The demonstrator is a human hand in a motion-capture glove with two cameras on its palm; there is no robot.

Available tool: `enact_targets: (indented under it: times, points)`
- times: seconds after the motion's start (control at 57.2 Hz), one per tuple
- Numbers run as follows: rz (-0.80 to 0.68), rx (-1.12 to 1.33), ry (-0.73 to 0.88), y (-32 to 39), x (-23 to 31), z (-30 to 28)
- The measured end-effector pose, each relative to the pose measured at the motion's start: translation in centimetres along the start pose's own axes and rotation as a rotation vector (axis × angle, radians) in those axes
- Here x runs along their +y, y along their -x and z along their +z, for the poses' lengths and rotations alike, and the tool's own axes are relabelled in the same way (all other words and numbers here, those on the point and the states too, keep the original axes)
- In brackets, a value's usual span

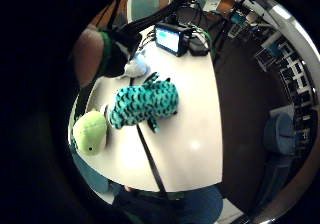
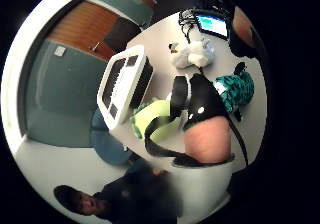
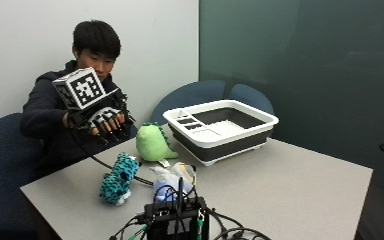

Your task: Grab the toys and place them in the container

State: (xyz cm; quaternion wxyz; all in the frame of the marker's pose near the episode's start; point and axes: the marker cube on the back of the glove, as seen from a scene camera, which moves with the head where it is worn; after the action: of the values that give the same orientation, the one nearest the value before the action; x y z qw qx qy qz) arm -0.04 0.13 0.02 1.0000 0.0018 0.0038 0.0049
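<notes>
One teal black-striped plush toy [image 3: 119, 179]

You have a lime-green dinosaur toy [image 3: 153, 143], a teal toy with black scale markings [image 3: 118, 178], a white and pale-blue plush [image 3: 173, 178], a white container with dark grey walls [image 3: 221, 127], your black-gloved hand [image 3: 102, 121], a light grey desk [image 3: 292, 190].

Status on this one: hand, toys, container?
Right hand raised, open, holding nothing. Three toys on table: green, teal, white. Container toy-free, path unobstructed.
</notes>
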Motion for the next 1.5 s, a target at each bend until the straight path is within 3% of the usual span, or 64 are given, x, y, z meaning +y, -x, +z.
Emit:
enact_targets:
  times: [0.245, 0.402, 0.665, 0.944, 1.102, 1.382, 1.504]
  points:
    - [-0.005, -0.005, 0.015, -1.4, -0.5, 0.0]
    - [-0.043, 0.012, 0.109, -3.1, -2.1, 1.9]
    - [0.089, -0.033, 0.622, -5.7, -1.2, 11.3]
    - [-0.099, 0.075, 0.326, -3.9, -2.8, 13.5]
    - [-0.197, 0.109, 0.172, 0.1, -4.6, 8.3]
    - [-0.493, -0.09, -0.065, 19.8, -6.3, -3.8]
    - [-0.456, -0.282, -0.052, 26.9, -10.7, -3.8]
